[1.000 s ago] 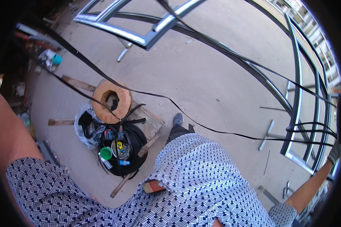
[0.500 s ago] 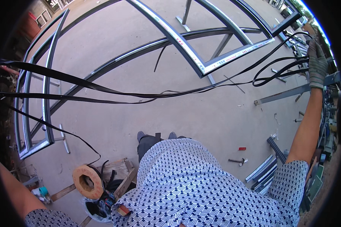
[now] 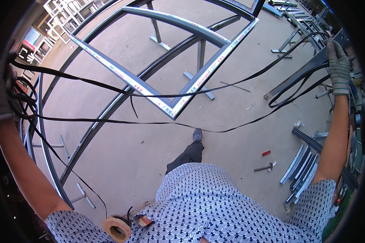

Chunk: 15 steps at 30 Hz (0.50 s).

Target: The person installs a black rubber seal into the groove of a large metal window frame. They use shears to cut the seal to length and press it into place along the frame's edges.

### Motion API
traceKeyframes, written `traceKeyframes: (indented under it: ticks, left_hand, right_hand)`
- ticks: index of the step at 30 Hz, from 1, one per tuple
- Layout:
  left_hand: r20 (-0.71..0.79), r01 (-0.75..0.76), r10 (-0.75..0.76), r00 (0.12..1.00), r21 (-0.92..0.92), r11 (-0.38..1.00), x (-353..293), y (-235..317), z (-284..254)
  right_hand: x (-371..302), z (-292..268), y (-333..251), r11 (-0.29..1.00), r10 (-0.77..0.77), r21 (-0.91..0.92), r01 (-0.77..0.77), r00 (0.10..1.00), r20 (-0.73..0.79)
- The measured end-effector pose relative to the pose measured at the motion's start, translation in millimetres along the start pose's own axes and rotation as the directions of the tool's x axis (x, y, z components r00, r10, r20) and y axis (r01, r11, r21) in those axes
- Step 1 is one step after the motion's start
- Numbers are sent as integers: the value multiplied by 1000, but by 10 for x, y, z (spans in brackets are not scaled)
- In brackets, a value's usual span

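My right hand [image 3: 338,69], in a grey striped glove, is raised at the right edge. It closes on a black rubber strip [image 3: 231,85], whose slack loops hang beside the fingers. At the dim left edge my left hand [image 3: 3,91], gloved too, grips several loops of the same strip. Two lengths of strip stretch across between my hands; the lower one sags in the middle. From the left hand a thin length slants down to a cardboard reel [image 3: 109,226] at the bottom, partly hidden by my shirt.
Large metal frames [image 3: 123,77] with printed protective film rest on stands ahead and to the left. A hammer [image 3: 265,167], a small red object [image 3: 266,153] and several cut profiles [image 3: 298,166] lie on the floor at right. A grey beam [image 3: 292,77] juts in beside my right hand.
My left hand has come into view at the left, holding strip loops. The view has shifted: the frames sit differently and the reel is lower. One foot is now forward.
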<state>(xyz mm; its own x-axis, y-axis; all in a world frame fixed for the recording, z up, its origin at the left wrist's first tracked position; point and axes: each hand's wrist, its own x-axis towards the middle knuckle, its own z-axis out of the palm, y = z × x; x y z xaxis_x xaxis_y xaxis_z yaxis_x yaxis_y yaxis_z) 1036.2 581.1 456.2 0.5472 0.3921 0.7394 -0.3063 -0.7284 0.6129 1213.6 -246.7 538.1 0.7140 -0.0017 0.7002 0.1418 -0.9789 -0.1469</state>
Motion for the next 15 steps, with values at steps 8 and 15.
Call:
traceKeyframes:
  ticks: [8,15]
  left_hand:
    - [117,524,-511,851,-167,835,-1232,-230,321]
    - [95,707,-711,696,-260,658,-1860,-872,417]
  right_hand:
    - [-435,-467,-978,976,-80,199,86,996,-36]
    - [-637,-804,-1419,949,-167,274,159,986,4]
